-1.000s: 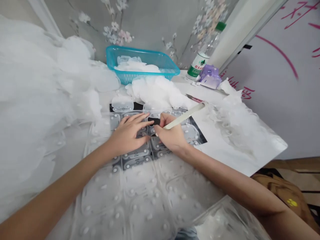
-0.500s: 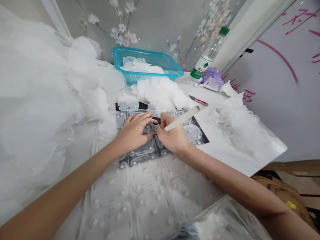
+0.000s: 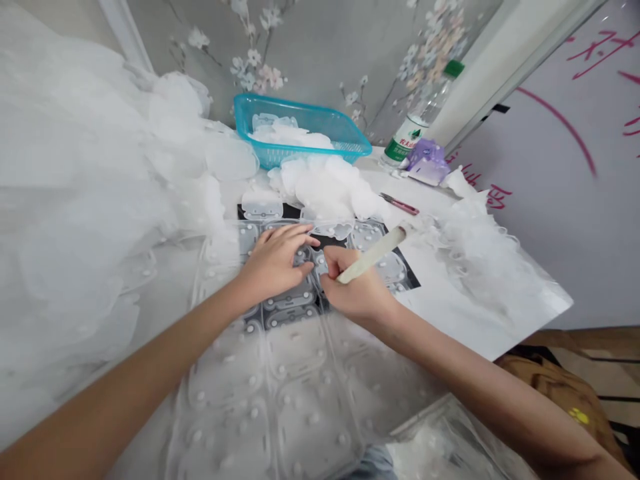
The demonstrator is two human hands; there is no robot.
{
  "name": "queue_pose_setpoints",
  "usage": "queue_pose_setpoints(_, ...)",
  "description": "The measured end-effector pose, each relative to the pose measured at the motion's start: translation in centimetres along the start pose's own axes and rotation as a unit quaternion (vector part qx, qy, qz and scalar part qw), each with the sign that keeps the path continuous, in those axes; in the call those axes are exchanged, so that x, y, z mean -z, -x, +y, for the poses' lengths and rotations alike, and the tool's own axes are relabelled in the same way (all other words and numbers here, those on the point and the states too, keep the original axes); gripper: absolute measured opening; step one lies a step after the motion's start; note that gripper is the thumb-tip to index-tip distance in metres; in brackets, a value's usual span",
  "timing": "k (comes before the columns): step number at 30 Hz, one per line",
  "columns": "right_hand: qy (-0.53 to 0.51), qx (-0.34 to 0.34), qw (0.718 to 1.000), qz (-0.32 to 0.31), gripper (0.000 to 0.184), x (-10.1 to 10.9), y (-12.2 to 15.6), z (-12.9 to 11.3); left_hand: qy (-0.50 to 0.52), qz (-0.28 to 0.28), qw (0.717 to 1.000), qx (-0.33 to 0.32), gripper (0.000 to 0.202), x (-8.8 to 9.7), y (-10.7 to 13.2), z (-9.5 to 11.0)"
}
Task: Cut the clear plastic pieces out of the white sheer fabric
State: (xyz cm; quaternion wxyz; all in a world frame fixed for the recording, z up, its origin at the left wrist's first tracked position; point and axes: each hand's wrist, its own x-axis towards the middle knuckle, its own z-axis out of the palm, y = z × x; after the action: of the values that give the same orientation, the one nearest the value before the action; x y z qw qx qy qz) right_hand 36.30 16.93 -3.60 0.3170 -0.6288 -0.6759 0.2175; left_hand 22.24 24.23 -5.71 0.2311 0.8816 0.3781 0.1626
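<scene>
A translucent plastic sheet (image 3: 300, 343) with rows of moulded rounded pieces lies in front of me, partly over a black mat (image 3: 411, 275). My left hand (image 3: 280, 261) rests palm down on the sheet with its fingers stretched out. Just to its right, my right hand (image 3: 356, 283) is closed around a tool with a long pale handle (image 3: 375, 255), slanting up to the right. The tool's working end is hidden under my fingers. Beyond my hands, a loose translucent piece (image 3: 263, 205) lies at the mat's far edge.
White translucent pieces form a large heap (image 3: 95, 200) at left and a smaller pile (image 3: 333, 185) behind the mat. A blue basket (image 3: 300, 152) holds more. Small red-handled snips (image 3: 400, 204), a bottle (image 3: 410, 130), a purple packet (image 3: 427, 160) and plastic scraps (image 3: 475, 247) lie at right.
My right hand has drawn slightly toward me and to the right with the tool, widening the gap between my hands. My left hand stays on the sheet. The view has shifted a little.
</scene>
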Motion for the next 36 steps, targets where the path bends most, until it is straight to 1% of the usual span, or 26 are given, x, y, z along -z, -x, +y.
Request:
queue_pose_setpoints(2,0.005,-0.004,1.000,-0.025,0.026,0.5,0.1,-0.3,-0.004,-0.002,1.000,-0.005,0.033,0.0,0.0,-0.1)
queue_pose_setpoints(4,-0.015,-0.017,0.999,-0.024,0.027,1.3,-0.6,-0.6,-0.011,0.005,1.000,-0.016,0.033,0.0,0.1,-0.1)
queue_pose_setpoints(5,-0.037,-0.033,0.999,-0.008,0.028,1.8,-1.1,-0.6,-0.015,0.011,1.000,-0.022,0.034,0.0,0.2,0.0)
queue_pose_setpoints(8,-0.141,-0.083,0.983,0.085,0.033,3.3,-3.2,0.1,-0.010,0.043,0.998,-0.035,0.036,0.2,0.3,0.1)
queue_pose_setpoints(10,-0.210,-0.083,0.967,0.120,0.036,4.1,-4.3,1.2,0.006,0.066,0.997,-0.044,0.031,0.3,0.3,0.2)
queue_pose_setpoints(11,-0.238,-0.071,0.961,0.119,0.037,4.3,-4.7,1.9,0.013,0.074,0.996,-0.050,0.027,0.4,0.3,0.2)
queue_pose_setpoints(13,-0.277,-0.049,0.955,0.095,0.038,4.4,-5.0,3.2,0.015,0.082,0.994,-0.068,0.019,0.5,0.3,0.3)
queue_pose_setpoints(16,-0.304,-0.046,0.950,0.052,0.037,4.2,-4.8,4.3,-0.010,0.079,0.992,-0.096,0.021,0.5,0.5,0.4)
queue_pose_setpoints(18,-0.287,-0.058,0.954,0.058,0.040,3.7,-4.6,4.4,-0.034,0.071,0.991,-0.111,0.024,0.4,0.6,0.6)
queue_pose_setpoints(21,-0.225,-0.069,0.966,0.103,0.044,2.8,-4.6,4.1,-0.059,0.040,0.988,-0.138,0.027,0.4,0.7,0.9)
queue_pose_setpoints(25,-0.160,-0.067,0.977,0.123,0.031,1.5,-4.9,3.8,-0.097,-0.006,0.982,-0.160,0.030,0.6,0.6,0.9)
queue_pose_setpoints(29,-0.139,-0.046,0.982,0.121,0.029,0.9,-5.0,3.8,-0.125,-0.044,0.975,-0.176,0.033,1.0,0.5,0.5)
queue_pose_setpoints(32,-0.128,-0.040,0.985,0.113,0.029,0.8,-5.0,3.7,-0.134,-0.049,0.971,-0.190,0.034,1.1,0.5,0.3)
queue_pose_setpoints(36,-0.111,-0.023,0.988,0.106,0.028,0.7,-4.9,3.6,-0.157,-0.022,0.962,-0.223,0.035,1.1,0.6,0.3)
